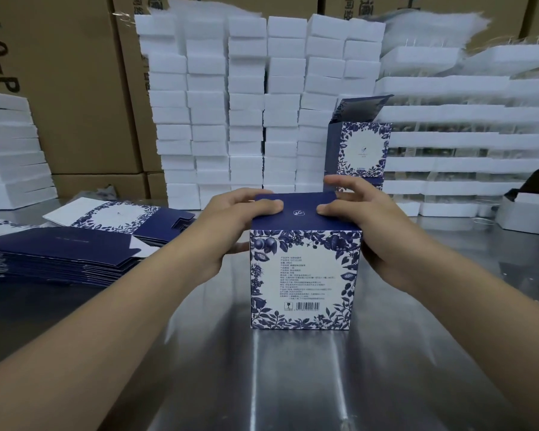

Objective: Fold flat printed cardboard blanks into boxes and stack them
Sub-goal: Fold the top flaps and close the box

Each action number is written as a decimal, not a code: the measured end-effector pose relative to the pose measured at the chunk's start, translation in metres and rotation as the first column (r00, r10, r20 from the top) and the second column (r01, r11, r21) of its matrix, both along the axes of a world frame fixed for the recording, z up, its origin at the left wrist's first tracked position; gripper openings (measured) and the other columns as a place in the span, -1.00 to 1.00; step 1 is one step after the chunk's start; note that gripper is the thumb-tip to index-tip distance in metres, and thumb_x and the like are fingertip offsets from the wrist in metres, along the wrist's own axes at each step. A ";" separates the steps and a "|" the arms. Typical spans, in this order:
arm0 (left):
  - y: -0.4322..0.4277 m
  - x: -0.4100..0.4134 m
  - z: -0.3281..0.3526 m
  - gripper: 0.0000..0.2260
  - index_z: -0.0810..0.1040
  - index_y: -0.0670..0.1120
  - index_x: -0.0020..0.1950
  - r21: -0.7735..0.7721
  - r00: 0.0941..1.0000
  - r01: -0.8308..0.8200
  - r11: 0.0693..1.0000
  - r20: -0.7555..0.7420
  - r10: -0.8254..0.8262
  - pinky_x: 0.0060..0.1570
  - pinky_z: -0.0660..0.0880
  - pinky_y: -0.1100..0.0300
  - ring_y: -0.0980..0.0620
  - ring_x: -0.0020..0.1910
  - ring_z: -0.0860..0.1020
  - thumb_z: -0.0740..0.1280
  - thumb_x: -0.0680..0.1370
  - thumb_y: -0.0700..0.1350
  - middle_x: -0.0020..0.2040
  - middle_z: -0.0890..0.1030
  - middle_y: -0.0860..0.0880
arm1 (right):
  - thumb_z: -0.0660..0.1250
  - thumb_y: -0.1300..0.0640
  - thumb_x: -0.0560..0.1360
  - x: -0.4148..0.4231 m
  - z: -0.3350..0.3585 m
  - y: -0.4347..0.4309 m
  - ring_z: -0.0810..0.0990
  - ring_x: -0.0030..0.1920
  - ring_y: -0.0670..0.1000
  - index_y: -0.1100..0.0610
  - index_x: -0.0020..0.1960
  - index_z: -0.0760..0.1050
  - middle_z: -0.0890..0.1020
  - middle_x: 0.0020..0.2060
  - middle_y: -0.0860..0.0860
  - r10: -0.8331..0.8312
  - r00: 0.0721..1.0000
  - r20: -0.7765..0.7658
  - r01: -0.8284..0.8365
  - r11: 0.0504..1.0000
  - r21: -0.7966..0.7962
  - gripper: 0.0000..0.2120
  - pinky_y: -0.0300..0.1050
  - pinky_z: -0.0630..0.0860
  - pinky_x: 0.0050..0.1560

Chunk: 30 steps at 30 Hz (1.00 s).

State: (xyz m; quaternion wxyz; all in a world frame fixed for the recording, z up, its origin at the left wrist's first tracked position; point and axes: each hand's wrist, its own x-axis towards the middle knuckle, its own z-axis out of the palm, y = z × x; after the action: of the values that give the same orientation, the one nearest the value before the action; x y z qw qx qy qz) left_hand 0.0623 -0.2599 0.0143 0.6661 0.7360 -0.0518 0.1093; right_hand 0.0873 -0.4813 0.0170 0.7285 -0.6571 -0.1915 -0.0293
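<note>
The steel table [293, 384] is smooth and shiny, so a light thing will probably slide on it easily. Behind the box [305, 275] stand brown cartons [75, 88] of plain corrugated board, and in front of them white foam blocks [246, 119] in tall columns, with a soft, matte look. To the left of the box lie the flat blanks [63, 253] in a low pile, thin navy sheets with cut tabs. Behind the box to the right stand folded boxes [363, 147], one on another, the upper one with its lid up.

The box itself stands upright on the table, a square column of thin printed card, white with blue leaves and a barcode low on the near face. It is likely empty, so very light, stiff at the corners but easy to dent in the walls. It is best held by the two opposite sides near the upper edges.

The left hand [231, 225] grips its left side and the right hand [377, 225] its right side, and both thumbs press down on the navy top flap [296, 211].
</note>
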 end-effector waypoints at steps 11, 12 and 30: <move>0.000 0.002 0.000 -0.70 0.71 0.14 0.20 -0.083 0.998 -0.023 0.996 0.051 0.027 -0.03 0.62 0.07 0.05 0.01 0.73 0.59 0.49 -0.04 -0.07 0.74 0.23 | 0.63 0.08 0.41 0.003 -0.005 0.001 0.73 0.13 0.05 -0.13 0.28 0.57 0.61 0.26 -0.02 -0.068 0.997 -0.037 0.069 0.997 0.023 -0.50 0.09 0.63 0.20; 0.000 0.002 0.000 -0.71 0.71 0.10 0.21 -0.085 0.999 -0.027 0.996 0.032 0.030 0.02 0.63 0.04 0.02 0.02 0.72 0.58 0.49 -0.02 0.00 0.76 0.15 | 0.62 0.04 0.41 0.004 -0.005 0.001 0.74 0.06 -0.01 -0.10 0.28 0.57 0.68 0.20 -0.06 -0.061 0.997 -0.051 0.063 0.998 0.024 -0.52 0.01 0.64 0.10; -0.003 0.007 -0.010 -0.89 0.77 0.12 0.03 0.040 0.937 -0.265 0.963 0.246 0.247 -0.01 0.63 0.21 0.24 -0.02 0.64 0.46 0.61 0.09 0.01 0.70 0.19 | 0.13 -0.35 0.65 0.001 -0.016 0.007 0.43 -0.18 0.04 0.07 -0.14 0.34 0.45 -0.25 -0.06 -0.408 0.893 0.190 0.427 0.902 -0.070 -0.51 0.12 0.44 -0.07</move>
State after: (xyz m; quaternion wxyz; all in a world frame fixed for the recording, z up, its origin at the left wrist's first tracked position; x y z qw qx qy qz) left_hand 0.0698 -0.2627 0.0041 0.6078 0.7418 -0.0392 0.2807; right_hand 0.0883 -0.4740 0.0008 0.6489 -0.7168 -0.1085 -0.2308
